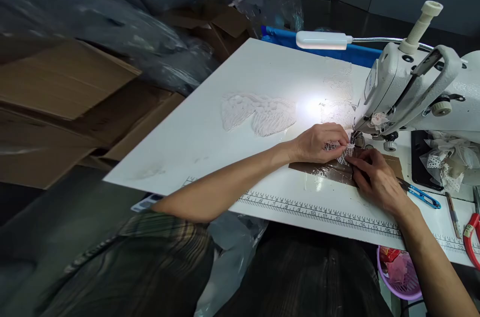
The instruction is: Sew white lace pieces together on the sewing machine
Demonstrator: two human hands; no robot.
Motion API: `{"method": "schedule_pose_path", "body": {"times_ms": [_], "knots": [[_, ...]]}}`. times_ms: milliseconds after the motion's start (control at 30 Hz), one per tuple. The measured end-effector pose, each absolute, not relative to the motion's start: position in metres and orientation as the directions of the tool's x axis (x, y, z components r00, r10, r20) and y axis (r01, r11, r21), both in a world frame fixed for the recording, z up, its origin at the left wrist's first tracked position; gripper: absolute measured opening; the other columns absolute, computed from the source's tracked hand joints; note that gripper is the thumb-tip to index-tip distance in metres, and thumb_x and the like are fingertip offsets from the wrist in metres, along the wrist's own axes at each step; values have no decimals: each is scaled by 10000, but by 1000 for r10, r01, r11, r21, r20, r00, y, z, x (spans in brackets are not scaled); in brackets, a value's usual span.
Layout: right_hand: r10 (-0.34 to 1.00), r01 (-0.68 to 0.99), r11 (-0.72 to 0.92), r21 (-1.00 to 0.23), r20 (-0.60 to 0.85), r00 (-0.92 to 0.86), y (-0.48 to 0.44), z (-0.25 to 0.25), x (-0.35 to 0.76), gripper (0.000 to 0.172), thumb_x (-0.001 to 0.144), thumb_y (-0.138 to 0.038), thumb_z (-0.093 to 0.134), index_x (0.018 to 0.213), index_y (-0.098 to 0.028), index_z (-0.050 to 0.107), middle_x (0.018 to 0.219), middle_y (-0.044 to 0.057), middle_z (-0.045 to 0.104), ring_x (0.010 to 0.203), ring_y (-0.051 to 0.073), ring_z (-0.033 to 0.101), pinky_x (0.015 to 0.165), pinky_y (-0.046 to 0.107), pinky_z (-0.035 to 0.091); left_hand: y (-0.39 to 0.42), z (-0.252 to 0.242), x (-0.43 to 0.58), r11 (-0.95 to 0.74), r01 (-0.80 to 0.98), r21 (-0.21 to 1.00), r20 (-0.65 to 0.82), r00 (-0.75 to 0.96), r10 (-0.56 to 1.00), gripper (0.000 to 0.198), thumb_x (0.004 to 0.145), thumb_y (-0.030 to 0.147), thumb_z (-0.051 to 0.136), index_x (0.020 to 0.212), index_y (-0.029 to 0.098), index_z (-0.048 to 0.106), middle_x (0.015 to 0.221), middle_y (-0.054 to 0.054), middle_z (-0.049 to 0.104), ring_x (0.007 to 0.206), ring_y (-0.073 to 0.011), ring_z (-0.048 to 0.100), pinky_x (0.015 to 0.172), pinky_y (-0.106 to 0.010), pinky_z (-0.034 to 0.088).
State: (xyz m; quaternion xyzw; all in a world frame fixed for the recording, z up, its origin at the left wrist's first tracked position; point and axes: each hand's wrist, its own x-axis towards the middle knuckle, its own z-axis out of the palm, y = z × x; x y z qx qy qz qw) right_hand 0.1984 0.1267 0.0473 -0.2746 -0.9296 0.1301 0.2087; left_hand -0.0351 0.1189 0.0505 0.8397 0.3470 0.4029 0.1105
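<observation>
A white sewing machine stands at the right of a white table. Just under its needle area lies a small piece of white lace. My left hand pinches the lace's upper edge with thumb and forefinger, left of the presser foot. From the right, my right hand has its fingers closed at the lace's lower right edge, over a brown taped patch on the table. More white lace lies behind the needle. Two joined lace pieces rest flat to the left of my left hand.
Blue thread snips, a pen-like tool and red-handled scissors lie at the right. Lace scraps sit beside the machine. A printed ruler runs along the front edge. Cardboard boxes stand left; a purple basket is below.
</observation>
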Motion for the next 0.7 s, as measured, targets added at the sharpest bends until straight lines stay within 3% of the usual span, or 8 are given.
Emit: {"method": "schedule_pose_path", "body": {"times_ms": [167, 367, 533, 700], "knots": [[552, 415, 806, -423, 280, -786, 129, 52, 203, 335, 904, -216, 518, 1141, -233, 754, 1020, 119, 625, 926, 229, 626, 798, 390, 572, 118, 46, -35, -759, 537, 369, 493, 578, 650, 214, 922, 164, 514, 821, 171, 702, 874, -58, 759, 807, -144, 686, 757, -315, 566], [661, 500, 673, -546, 139, -738, 153, 69, 206, 370, 908, -255, 466, 1155, -211, 738, 976, 89, 711, 866, 217, 671, 802, 382, 565, 117, 44, -35, -786, 579, 219, 444, 658, 608, 228, 955, 190, 517, 852, 182, 720, 932, -52, 757, 786, -147, 656, 761, -325, 507], [685, 547, 693, -470, 191, -703, 158, 58, 199, 381, 913, -275, 465, 1195, -237, 719, 1005, 83, 705, 849, 221, 662, 711, 360, 561, 115, 47, -34, -774, 613, 156, 408, 674, 616, 270, 979, 204, 507, 810, 189, 717, 955, -50, 747, 770, -133, 629, 786, -326, 473], [567, 464, 816, -345, 322, -758, 151, 43, 201, 338, 909, -238, 498, 1123, -270, 759, 1027, 84, 664, 861, 201, 639, 744, 351, 573, 115, 48, -32, -786, 615, 68, 403, 703, 585, 317, 1004, 213, 477, 803, 206, 721, 907, -37, 741, 765, -140, 599, 805, -336, 454]]}}
